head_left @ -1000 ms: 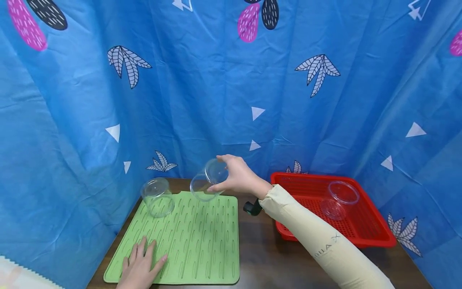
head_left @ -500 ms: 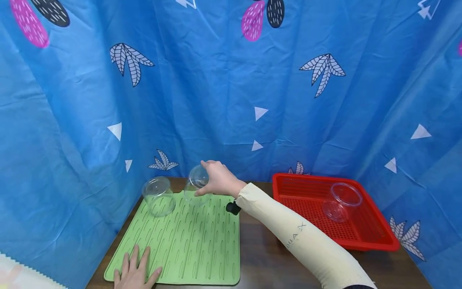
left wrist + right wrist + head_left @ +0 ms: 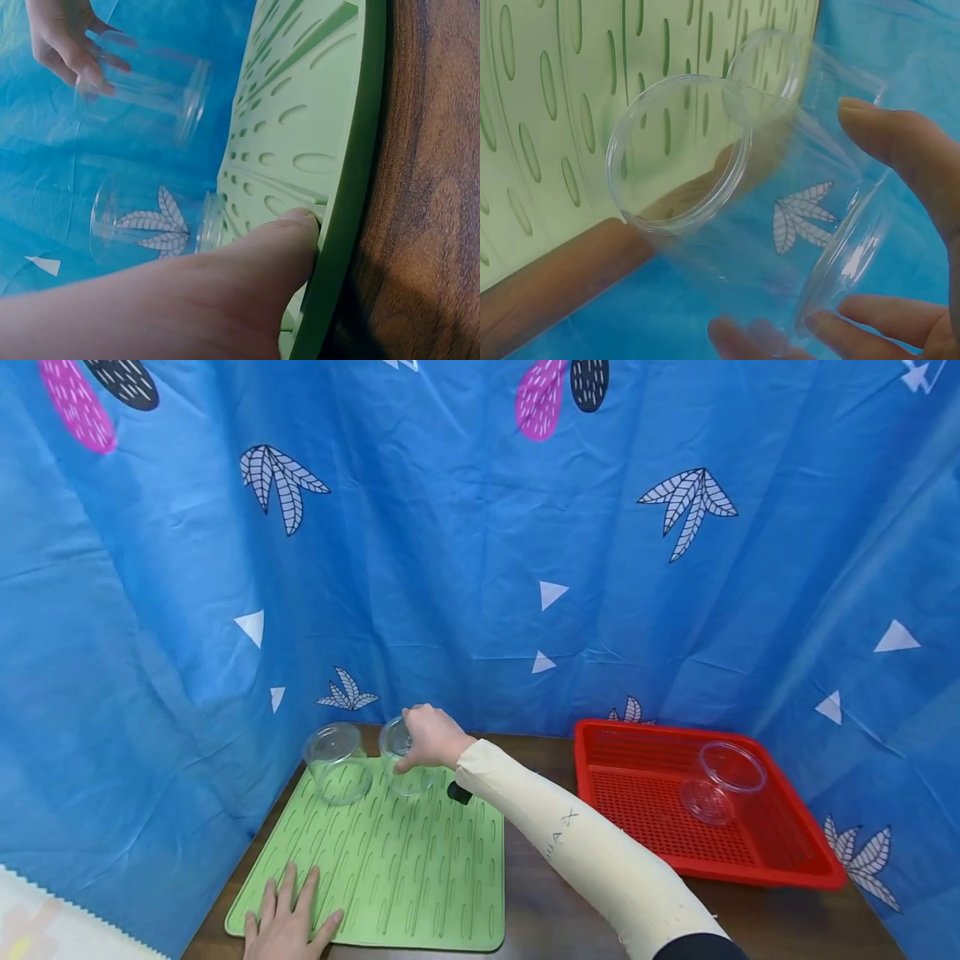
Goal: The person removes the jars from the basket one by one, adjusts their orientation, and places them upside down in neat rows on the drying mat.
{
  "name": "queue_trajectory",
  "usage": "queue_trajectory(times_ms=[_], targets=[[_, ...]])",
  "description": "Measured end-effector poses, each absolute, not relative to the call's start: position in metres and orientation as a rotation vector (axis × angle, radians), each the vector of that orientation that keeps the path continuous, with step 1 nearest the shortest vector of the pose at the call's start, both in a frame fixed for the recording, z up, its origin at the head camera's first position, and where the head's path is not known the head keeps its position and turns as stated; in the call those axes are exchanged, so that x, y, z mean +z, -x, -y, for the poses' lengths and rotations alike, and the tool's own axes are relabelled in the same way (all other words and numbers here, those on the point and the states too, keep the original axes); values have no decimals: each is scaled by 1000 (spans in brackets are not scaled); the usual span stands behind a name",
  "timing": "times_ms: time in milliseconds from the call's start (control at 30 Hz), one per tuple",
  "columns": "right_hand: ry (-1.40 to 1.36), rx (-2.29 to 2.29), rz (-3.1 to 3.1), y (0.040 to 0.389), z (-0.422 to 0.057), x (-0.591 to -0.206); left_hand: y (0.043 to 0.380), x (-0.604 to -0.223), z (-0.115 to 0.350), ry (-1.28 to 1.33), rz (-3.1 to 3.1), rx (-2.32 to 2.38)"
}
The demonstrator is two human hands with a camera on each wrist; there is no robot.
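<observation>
My right hand (image 3: 435, 737) grips a clear plastic cup (image 3: 393, 745) round its closed end, thumb on one side and fingers on the other. In the right wrist view the lipped mouth of this cup (image 3: 682, 217) faces the mat. The left wrist view shows a gap between the held cup (image 3: 142, 94) and the mat. Just left of it, a second clear cup (image 3: 335, 770) stands mouth down at the mat's far left corner. My left hand (image 3: 281, 918) rests with fingers spread on the near left part of the green ridged mat (image 3: 420, 881).
A red plastic basket (image 3: 622, 810) sits right of the mat, with another clear cup (image 3: 708, 802) leaning inside it. Both rest on a dark wooden table (image 3: 540, 893). A blue patterned curtain (image 3: 465, 527) hangs close behind and at both sides.
My right hand has carried the cup leftward and lowered it toward the mat, beside the standing cup. It has turned from tilted to nearly upright, mouth down. My left hand stays on the mat.
</observation>
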State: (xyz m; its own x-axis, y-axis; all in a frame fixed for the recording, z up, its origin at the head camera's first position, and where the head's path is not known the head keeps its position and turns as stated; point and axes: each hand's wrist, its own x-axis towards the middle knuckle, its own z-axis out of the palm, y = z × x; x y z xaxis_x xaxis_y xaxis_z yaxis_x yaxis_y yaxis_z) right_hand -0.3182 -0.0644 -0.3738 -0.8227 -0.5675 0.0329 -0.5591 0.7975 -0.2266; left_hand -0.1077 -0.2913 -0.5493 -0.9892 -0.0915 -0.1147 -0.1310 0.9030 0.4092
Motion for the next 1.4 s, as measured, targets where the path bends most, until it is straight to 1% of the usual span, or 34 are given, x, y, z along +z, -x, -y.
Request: queue_trajectory(times_ms=[167, 400, 733, 1400], targets=[[915, -387, -2903, 321, 73, -380, 110, -551, 293, 180, -3005, 599], [885, -303, -2867, 324, 85, -390, 109, -553, 293, 188, -3016, 614], [842, -283, -2861, 326, 85, -406, 109, -556, 292, 180, -3043, 611], [765, -257, -2845, 329, 87, -401, 106, -555, 290, 184, -3034, 611]])
